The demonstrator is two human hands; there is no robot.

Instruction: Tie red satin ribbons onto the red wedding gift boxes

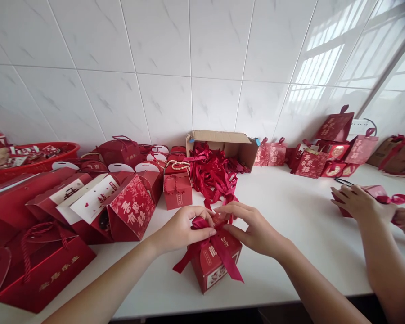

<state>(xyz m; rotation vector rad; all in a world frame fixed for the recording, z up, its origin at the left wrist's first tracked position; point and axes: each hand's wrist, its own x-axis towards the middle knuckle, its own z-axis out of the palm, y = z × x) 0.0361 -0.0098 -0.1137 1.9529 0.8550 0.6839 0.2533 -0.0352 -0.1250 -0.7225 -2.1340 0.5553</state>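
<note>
A small red gift box [202,265] with gold characters and a patterned window stands near the table's front edge. A dark red ribbon [227,261] is tied in a bow on its top, with two tails hanging over the front. My left hand [185,229] has its thumb and fingers closed on the bow's left loop. My right hand [251,227] is at the upper right of the box, its fingers curved and apart from the thumb, fingertips by the ribbon at the top. Whether those fingertips hold any ribbon is hard to make out.
Behind the box, a cardboard box [249,155] spills red ribbons [212,173]. Many red gift boxes [131,207] crowd the left, beside a red basin [67,150]. Finished boxes [310,163] stand back right. At right, another person's hands [361,204] handle a ribboned box.
</note>
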